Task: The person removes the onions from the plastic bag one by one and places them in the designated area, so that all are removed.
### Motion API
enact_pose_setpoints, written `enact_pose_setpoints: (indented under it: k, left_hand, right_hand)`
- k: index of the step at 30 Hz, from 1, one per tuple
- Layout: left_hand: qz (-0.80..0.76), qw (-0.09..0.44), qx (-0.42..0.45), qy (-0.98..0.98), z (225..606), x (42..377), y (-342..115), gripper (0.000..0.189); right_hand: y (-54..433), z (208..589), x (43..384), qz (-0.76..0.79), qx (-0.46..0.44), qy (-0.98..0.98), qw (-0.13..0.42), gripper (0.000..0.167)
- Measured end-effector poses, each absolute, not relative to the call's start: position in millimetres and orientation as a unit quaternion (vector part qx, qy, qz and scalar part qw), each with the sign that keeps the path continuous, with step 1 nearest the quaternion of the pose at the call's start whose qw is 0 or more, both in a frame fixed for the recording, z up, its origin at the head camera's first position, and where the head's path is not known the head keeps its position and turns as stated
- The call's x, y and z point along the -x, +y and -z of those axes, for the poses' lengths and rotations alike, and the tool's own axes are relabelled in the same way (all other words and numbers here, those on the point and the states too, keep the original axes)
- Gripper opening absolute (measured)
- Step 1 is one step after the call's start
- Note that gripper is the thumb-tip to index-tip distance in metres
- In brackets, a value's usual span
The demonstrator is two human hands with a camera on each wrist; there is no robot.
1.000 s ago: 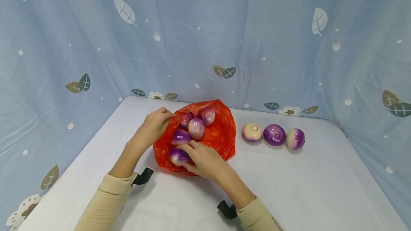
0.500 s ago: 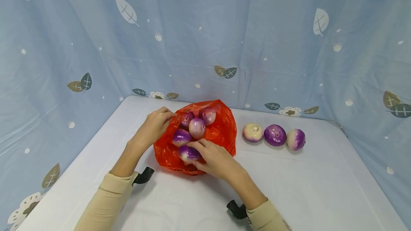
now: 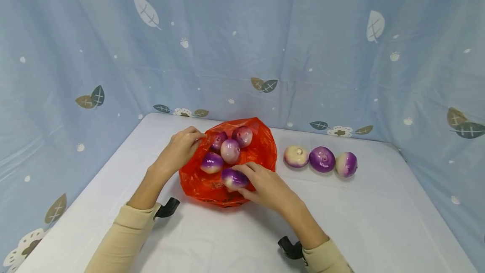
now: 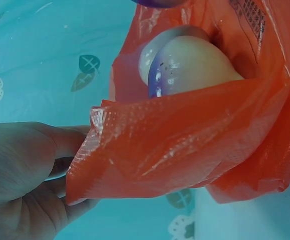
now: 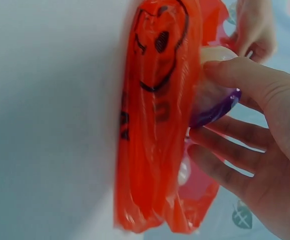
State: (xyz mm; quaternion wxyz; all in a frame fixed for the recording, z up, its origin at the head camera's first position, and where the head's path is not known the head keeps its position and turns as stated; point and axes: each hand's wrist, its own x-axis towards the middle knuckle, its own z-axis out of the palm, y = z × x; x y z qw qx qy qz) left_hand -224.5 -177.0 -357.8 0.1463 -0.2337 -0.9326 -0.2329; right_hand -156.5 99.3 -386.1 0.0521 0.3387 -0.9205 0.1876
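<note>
A red plastic bag (image 3: 266, 148) lies wide open on the table, with several shiny purple-and-white onions (image 3: 230, 151) in it. My left hand (image 3: 181, 148) pinches the bag's rim at its left side; in the left wrist view a fold of red plastic (image 4: 160, 155) runs from between the fingers. Over the bag's front right part, my right hand (image 3: 270, 186) grips another onion (image 3: 232, 179) between thumb and fingers. The right wrist view shows that onion (image 5: 215, 107) at the bag's edge, thumb on its pale side, fingertips on the purple side.
Three more onions stand in a row on the white table (image 3: 363, 222) to the right of the bag: a pale one (image 3: 296, 156), a purple one (image 3: 322, 159) and a half-purple one (image 3: 346, 164). A blue patterned curtain (image 3: 212, 54) hangs behind and at both sides.
My right hand has moved to the right with the gripped onion, away from the other onions in the bag. The left hand stays at the bag's rim.
</note>
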Motion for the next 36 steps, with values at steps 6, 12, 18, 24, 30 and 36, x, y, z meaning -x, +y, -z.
enact_pose_setpoints:
  k: [6, 12, 18, 24, 30, 36]
  left_hand:
    - [0.236, 0.141, 0.232, -0.933, 356.5, 223.6, -178.8, 0.023]
    - [0.237, 0.142, 0.229, -0.934, 357.3, 223.9, -178.7, 0.023]
    - [0.241, 0.139, 0.227, -0.933, 357.3, 224.0, -178.3, 0.022]
    - [0.239, 0.133, 0.226, -0.935, 355.6, 222.9, -178.1, 0.023]
    - [0.237, 0.134, 0.226, -0.935, 355.7, 223.1, -178.1, 0.022]
    - [0.235, 0.140, 0.228, -0.934, 356.1, 223.2, -178.0, 0.023]
  right_hand:
    - [113.6, 379.4, 152.8, -0.193, -0.322, -0.925, 0.065, 0.058]
    - [132.5, 373.0, 149.4, -0.197, -0.318, -0.924, 0.080, 0.057]
    - [150.8, 367.3, 148.1, -0.193, -0.304, -0.928, 0.101, 0.057]
    - [170.0, 364.7, 146.6, -0.194, -0.287, -0.931, 0.114, 0.059]
    - [192.7, 364.2, 147.3, -0.194, -0.282, -0.931, 0.130, 0.062]
    - [214.5, 361.6, 146.7, -0.188, -0.266, -0.935, 0.142, 0.063]
